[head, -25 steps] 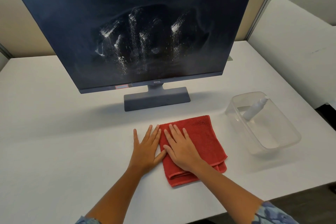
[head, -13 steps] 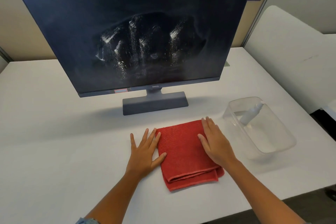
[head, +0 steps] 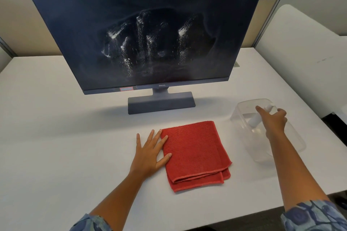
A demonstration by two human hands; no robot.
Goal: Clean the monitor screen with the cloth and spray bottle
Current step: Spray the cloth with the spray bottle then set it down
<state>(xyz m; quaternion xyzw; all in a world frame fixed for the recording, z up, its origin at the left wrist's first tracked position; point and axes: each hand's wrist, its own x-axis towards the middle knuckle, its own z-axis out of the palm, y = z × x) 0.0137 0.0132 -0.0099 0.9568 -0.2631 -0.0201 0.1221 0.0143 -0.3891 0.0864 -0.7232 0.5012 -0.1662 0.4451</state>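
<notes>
While my left hand (head: 150,153) lies flat and open on the folded red cloth's (head: 197,154) edge on the table (head: 56,137), my right hand (head: 275,121) reaches half-curled onto the spray bottle (head: 255,119) inside the clear tub (head: 242,112), grip unclear, smeared monitor (head: 150,30) beyond.

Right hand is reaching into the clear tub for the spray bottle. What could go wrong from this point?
1. The bottle leans against the wall of the light plastic tub; the right hand may drag or tip the tub when lifting it.
2. The smears on the monitor are broad; heavy spraying could run down to the bezel.
3. The left hand only rests on the cloth's edge.
</notes>
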